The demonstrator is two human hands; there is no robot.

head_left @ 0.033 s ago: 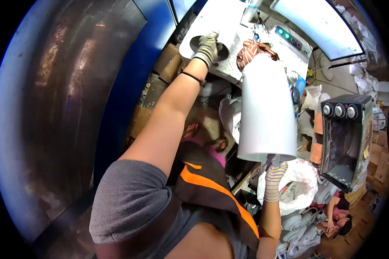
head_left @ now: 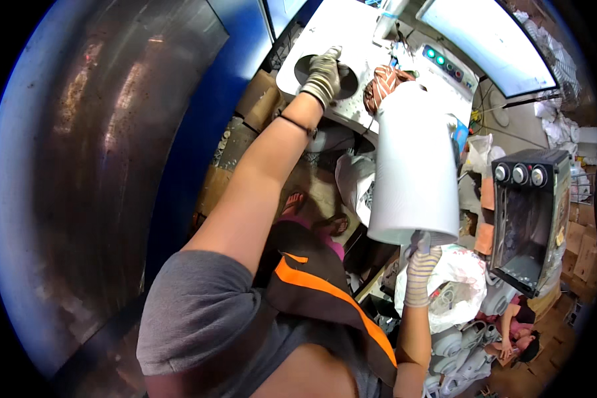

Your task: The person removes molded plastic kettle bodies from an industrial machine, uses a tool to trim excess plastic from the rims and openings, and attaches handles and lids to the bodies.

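My right hand (head_left: 423,272), in a striped glove, is closed on the lower rim of a large white cylindrical shell (head_left: 414,166). The shell is tilted, its open end toward me and its far end by the white worktable (head_left: 312,33). In a striped glove too, my left hand (head_left: 324,74) lies over a round dark opening (head_left: 347,83) in the worktable. Its fingers stretch forward with the thumb apart, and I see nothing held in it. A brown striped cloth (head_left: 381,86) lies between the opening and the shell's far end.
A control box with lit green buttons (head_left: 448,63) and a bright screen (head_left: 491,40) stand at the back right. A black toaster oven (head_left: 530,219) is on the right, near a white bag (head_left: 471,272). Another person (head_left: 514,331) is at lower right. A blue-edged metal panel (head_left: 79,166) fills the left.
The view has shifted slightly. The white shell appears a little further right, with its near rim a touch higher. My left hand stays at the opening, my right on the rim.
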